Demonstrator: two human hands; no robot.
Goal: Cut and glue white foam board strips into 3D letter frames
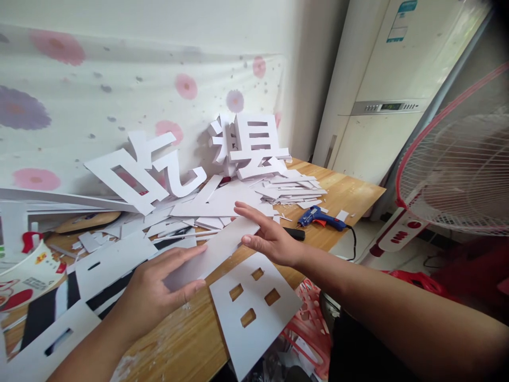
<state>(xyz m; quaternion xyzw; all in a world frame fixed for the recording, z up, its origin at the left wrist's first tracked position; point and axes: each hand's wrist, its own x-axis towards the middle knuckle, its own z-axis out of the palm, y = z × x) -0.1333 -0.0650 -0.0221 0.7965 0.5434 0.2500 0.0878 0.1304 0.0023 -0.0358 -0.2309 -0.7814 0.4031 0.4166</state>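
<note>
A white board strip, which looks like foam board, slants above the table between my two hands. My left hand grips its near end, thumb below and fingers along the upper side. At the far end my right hand holds the strip between thumb and fingers, the fingers fairly straight. Just below lies a white board with several rectangular cutouts, its near corner reaching past the table edge. A blue glue gun rests beyond my right hand, and a black handle shows partly behind that hand.
White cut-out characters lean at the back above piled board scraps. On the left are a paper bucket and slotted boards over dark strips. Right of the wooden table stand a fan and a refrigerator.
</note>
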